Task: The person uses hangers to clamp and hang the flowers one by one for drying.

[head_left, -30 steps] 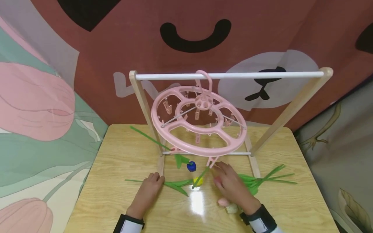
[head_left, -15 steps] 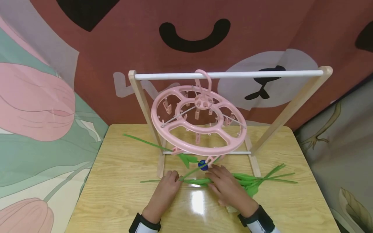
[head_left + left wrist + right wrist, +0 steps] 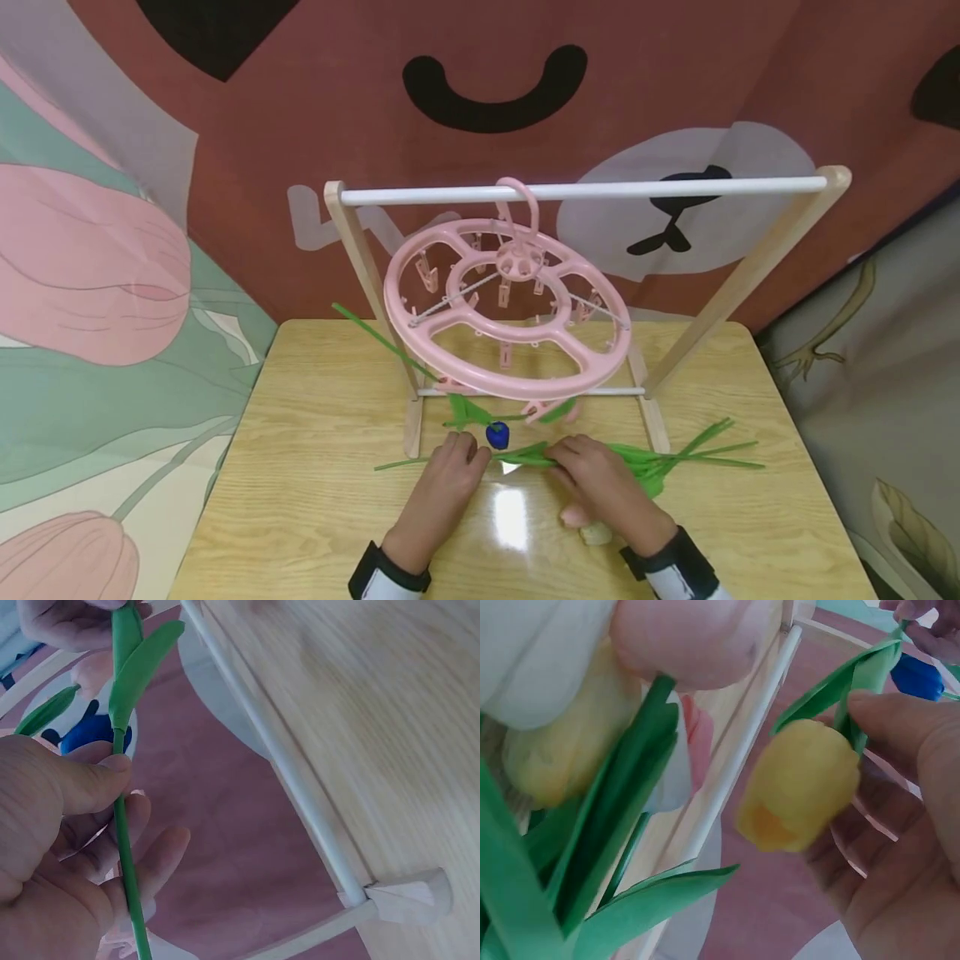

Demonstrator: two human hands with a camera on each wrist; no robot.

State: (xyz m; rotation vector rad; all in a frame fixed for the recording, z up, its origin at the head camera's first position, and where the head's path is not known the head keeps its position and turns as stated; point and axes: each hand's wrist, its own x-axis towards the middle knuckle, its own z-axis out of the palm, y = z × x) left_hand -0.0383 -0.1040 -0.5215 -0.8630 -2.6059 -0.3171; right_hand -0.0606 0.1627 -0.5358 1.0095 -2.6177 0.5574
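Note:
Both hands share one artificial yellow tulip. In the left wrist view, my left hand (image 3: 450, 479) pinches its green stem (image 3: 124, 840) between thumb and fingers, just below the leaves. My right hand (image 3: 600, 487) holds the leaf end close to the yellow bloom (image 3: 802, 784), which the hand hides in the head view. Just behind my left fingers hangs a blue tulip (image 3: 497, 434), clipped under the round pink clip hanger (image 3: 517, 387). A pink tulip (image 3: 91, 673) with a green leaf also hangs there.
A wooden stand with a white top rail (image 3: 652, 190) carries the hanger above the hands. More tulips lie in a bunch at right, their green stems (image 3: 701, 454) pointing right, and a pink bloom (image 3: 576, 515) shows under my right wrist.
My left hand has moved right along the table, and the yellow tulip has shifted right with it. My right hand has left the clip area and come onto this tulip. The hanging tulips have swung.

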